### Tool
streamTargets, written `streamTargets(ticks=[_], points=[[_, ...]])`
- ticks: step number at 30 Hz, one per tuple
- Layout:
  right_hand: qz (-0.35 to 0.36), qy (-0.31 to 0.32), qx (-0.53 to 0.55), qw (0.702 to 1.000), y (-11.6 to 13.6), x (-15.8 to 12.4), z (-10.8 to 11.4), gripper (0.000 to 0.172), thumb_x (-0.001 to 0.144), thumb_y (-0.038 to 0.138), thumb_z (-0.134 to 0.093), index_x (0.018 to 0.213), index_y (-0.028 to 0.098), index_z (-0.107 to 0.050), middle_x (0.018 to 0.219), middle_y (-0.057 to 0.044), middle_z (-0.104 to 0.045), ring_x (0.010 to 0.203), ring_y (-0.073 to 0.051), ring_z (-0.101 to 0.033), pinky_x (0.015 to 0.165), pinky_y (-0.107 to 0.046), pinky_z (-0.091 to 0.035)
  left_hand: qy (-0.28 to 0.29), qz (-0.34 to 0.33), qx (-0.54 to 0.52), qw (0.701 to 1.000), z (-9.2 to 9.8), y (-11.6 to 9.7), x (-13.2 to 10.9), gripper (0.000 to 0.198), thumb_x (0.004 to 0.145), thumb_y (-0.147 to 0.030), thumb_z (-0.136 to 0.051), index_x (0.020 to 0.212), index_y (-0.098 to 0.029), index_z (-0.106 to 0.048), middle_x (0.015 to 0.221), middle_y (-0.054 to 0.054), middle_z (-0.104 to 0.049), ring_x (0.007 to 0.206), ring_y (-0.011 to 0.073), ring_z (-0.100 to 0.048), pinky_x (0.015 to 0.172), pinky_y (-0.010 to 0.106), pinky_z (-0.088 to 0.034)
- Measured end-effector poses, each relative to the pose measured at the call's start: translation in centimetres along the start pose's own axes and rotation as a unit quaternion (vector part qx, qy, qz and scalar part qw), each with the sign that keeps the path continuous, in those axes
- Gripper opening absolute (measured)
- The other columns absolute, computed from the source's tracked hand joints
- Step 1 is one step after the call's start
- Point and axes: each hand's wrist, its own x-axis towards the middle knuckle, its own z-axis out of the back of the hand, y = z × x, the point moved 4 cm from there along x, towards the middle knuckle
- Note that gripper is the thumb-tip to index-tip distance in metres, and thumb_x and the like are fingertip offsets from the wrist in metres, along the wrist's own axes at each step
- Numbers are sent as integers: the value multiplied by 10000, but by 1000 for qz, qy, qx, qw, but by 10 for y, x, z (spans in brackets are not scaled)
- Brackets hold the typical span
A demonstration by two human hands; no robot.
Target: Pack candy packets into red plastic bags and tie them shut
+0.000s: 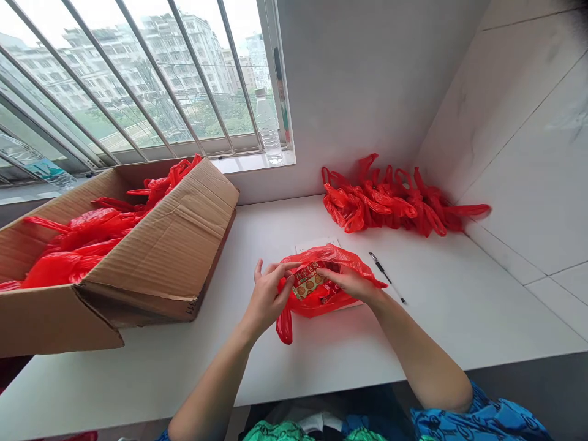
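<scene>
A red plastic bag [316, 311] lies on the white table in front of me with its mouth spread wide. Inside it shows a red snack packet [309, 282] with round biscuits pictured on it; more red wrapping beside it is partly covered. At the bag's left rim is my left hand [270, 293], fingers apart, with the forefinger stretched over the opening. My right hand [351, 283] reaches in from the right, its fingers stretched out over the packet and touching its right end. The undersides of the right fingers are hidden.
A cardboard box [160, 245] holding red bags [96, 226] stands on the left. Tied red bags [381, 199] are heaped against the back wall. A black pen [387, 277] lies right of the open bag. A clear bottle [269, 125] stands on the windowsill; another bottle [41, 168] lies farther left.
</scene>
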Motion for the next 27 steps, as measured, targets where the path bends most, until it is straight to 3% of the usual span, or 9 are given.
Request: streamTargets(ticks=[7, 14, 18, 21, 24, 27], points=[[27, 25, -19, 999, 2, -2, 1, 264, 932, 402, -604, 1148, 266, -671, 1146, -35, -722, 1137, -235, -666, 967, -385, -564, -7, -2, -19, 1000, 2, 0, 0, 301, 1016, -290, -401, 1276, -293, -552, 896, -23, -698, 1069, 167, -630, 1222, 588, -86], [24, 108, -33, 993, 12, -10, -5, 325, 887, 344, -657, 1204, 276, -673, 1155, -35, -724, 1117, -247, -670, 948, -404, -568, -27, 10, -31, 999, 1, 5, 2, 283, 1015, -331, -436, 1257, -284, -575, 991, -2, -716, 1047, 168, -661, 1218, 582, -120], [25, 64, -76, 995, 6, -8, 2, 280, 915, 350, -603, 1170, 267, -683, 1125, -40, -730, 1071, -238, -685, 932, -395, -567, -34, 11, -32, 999, 4, 5, 1, 286, 1012, -353, -460, 1270, -290, -567, 1023, -4, -722, 1083, 172, -651, 1227, 563, -103], [20, -48, -115, 992, 0, -5, 16, 242, 943, 368, -531, 1083, 265, -699, 1038, -49, -748, 961, -243, -715, 846, -395, -591, -53, 11, -24, 998, 11, 5, -3, 279, 1008, -358, -476, 1262, -294, -572, 1148, 16, -702, 1129, 185, -626, 1225, 555, -138], [21, -137, -179, 974, -3, -4, 28, 211, 934, 327, -498, 975, 261, -693, 946, -42, -752, 889, -241, -716, 821, -389, -588, -64, 5, -18, 998, 18, 4, -8, 279, 1001, -348, -493, 1253, -279, -590, 1225, 49, -662, 1148, 204, -604, 1176, 505, -300], [20, -129, -205, 970, -5, -1, 30, 210, 914, 280, -468, 919, 260, -676, 928, -29, -751, 897, -232, -709, 834, -369, -578, -62, -19, -8, 998, 22, -2, -12, 287, 989, -314, -512, 1262, -276, -592, 1273, 72, -626, 1166, 218, -599, 1070, 429, -448]])
